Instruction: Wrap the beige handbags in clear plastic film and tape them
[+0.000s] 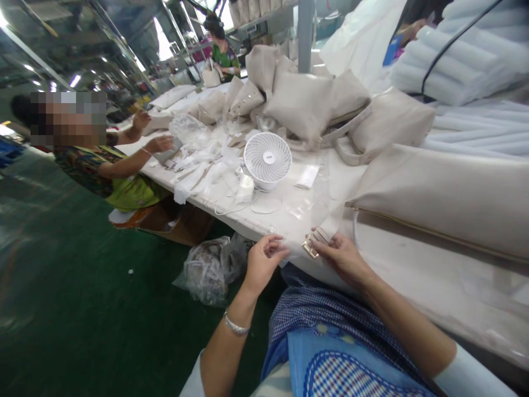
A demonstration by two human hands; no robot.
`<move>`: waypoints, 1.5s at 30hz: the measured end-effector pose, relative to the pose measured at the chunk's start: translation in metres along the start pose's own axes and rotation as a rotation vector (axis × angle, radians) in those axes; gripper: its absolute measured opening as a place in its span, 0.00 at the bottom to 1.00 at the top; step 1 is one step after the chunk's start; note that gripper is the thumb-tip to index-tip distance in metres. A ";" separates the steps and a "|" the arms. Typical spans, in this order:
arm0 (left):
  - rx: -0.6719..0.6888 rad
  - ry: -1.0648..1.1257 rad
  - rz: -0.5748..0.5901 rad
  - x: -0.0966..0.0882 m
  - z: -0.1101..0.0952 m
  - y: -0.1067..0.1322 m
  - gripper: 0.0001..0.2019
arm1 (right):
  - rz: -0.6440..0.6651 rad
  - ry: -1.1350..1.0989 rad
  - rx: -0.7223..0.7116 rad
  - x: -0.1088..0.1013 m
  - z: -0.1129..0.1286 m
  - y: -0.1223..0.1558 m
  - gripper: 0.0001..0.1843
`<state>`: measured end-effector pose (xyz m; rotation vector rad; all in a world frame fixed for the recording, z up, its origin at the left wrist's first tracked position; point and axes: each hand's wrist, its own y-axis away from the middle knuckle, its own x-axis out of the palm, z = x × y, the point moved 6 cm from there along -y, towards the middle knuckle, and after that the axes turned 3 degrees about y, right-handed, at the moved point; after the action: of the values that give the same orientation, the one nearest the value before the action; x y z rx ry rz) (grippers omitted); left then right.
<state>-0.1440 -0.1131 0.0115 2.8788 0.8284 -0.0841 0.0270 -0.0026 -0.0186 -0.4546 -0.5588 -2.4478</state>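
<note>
My right hand (342, 256) pinches a beige strap (321, 235) just above the table's near edge. A gold-coloured buckle (309, 247) sits at the strap's end, pointing toward my other hand. A short gap to the left, my left hand (263, 264) has its fingers curled with the tips close together; whatever they may hold is too small to make out. To the right of my right hand lies a large beige bag (446, 193) with a gold zip along its near side. Part of the strap is hidden behind my right fingers.
A white fan (268, 160) with a cable stands on the table (256, 218). Beyond it are beige bags (301, 105) and scraps of wrapping (206, 165). White padding (454, 60) is stacked at the right. A co-worker (128, 182) sits at the left. A clear plastic sack (210, 270) rests on the floor.
</note>
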 end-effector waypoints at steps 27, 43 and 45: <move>0.099 -0.260 0.125 0.007 -0.022 0.006 0.21 | -0.031 0.443 -0.232 0.001 0.012 0.001 0.26; -0.105 -0.002 0.146 0.022 -0.004 0.002 0.22 | -0.032 0.352 -0.263 0.009 0.013 0.003 0.24; -0.112 0.022 0.153 0.025 -0.002 0.002 0.21 | -0.035 0.339 -0.258 0.010 0.011 0.003 0.25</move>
<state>-0.1216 -0.1015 0.0115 2.8299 0.5935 0.0104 0.0229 -0.0045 -0.0039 -0.1229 -0.1114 -2.5657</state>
